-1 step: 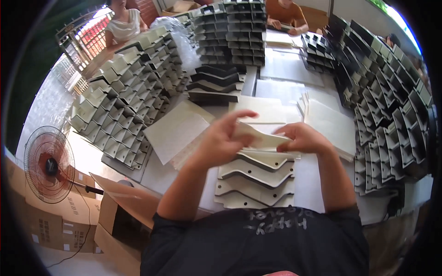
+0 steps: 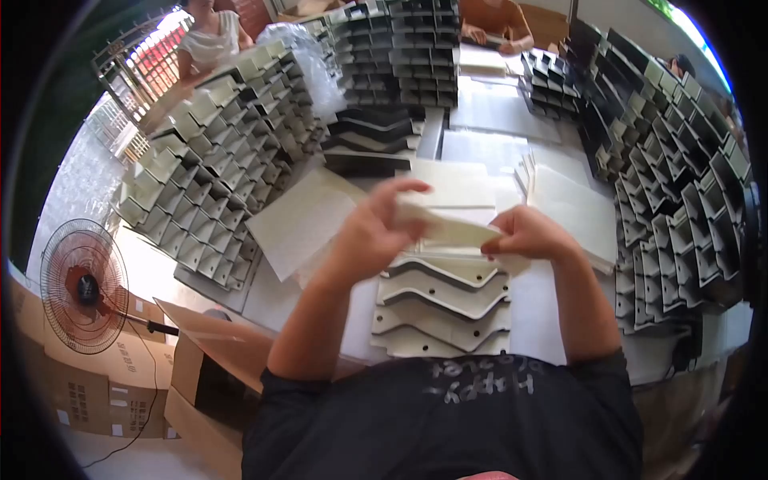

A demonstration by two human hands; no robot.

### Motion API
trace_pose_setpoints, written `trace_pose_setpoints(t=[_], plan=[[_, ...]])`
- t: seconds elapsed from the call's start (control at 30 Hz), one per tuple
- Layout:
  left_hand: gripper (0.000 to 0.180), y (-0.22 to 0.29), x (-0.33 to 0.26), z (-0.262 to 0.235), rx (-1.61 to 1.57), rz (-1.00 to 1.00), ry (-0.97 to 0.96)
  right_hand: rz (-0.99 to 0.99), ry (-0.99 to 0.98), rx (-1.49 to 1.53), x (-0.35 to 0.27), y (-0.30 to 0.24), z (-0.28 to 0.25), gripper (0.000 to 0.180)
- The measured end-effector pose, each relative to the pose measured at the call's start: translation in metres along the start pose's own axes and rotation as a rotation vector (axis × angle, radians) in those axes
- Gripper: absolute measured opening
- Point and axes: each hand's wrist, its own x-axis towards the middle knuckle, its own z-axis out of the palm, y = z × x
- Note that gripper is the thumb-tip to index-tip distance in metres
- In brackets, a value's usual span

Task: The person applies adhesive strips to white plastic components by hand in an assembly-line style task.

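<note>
My left hand [image 2: 372,232] and my right hand [image 2: 528,234] hold a cream cardboard piece [image 2: 448,228] between them, just above the table. The left hand's fingers curl over its upper left edge, while the right hand pinches its right end. Directly below lies a stack of cream cut pieces with wavy edges and small holes [image 2: 444,312], close to my body. Flat cream sheets [image 2: 308,220] lie to the left of my hands, and a pile of the same sheets [image 2: 576,204] lies to the right.
Assembled grey divider grids are piled at the left [image 2: 216,168], right [image 2: 680,208] and back [image 2: 400,48]. A standing fan [image 2: 84,284] and open cardboard boxes [image 2: 200,376] stand at the lower left. Two other people [image 2: 208,36] [image 2: 496,20] sit at the far side.
</note>
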Motion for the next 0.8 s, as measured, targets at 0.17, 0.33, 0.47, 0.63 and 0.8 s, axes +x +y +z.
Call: trace_pose_setpoints(t=[0.17, 0.33, 0.47, 0.63, 0.8], plan=[[0.024, 0.005, 0.01, -0.051, 0.155, -0.195, 0.265, 0.102, 0.031, 0.061, -0.009, -0.023, 0.002, 0.022], [0.025, 0.003, 0.016, -0.055, -0.006, -0.296, 0.411, 0.147, 0.099, 0.025, 0.002, -0.027, 0.011, 0.024], [0.056, -0.027, 0.028, -0.047, 0.309, -0.282, 0.719, -0.186, 0.353, -0.496, -0.024, -0.042, 0.051, 0.033], [0.069, -0.057, 0.03, -0.045, 0.777, -0.16, 0.76, -0.354, 0.426, -0.578, -0.062, -0.051, 0.084, 0.037], [0.071, -0.068, 0.036, -0.037, 0.8, -0.164, 0.718, -0.359, 0.347, -0.23, -0.063, -0.033, 0.094, 0.036]])
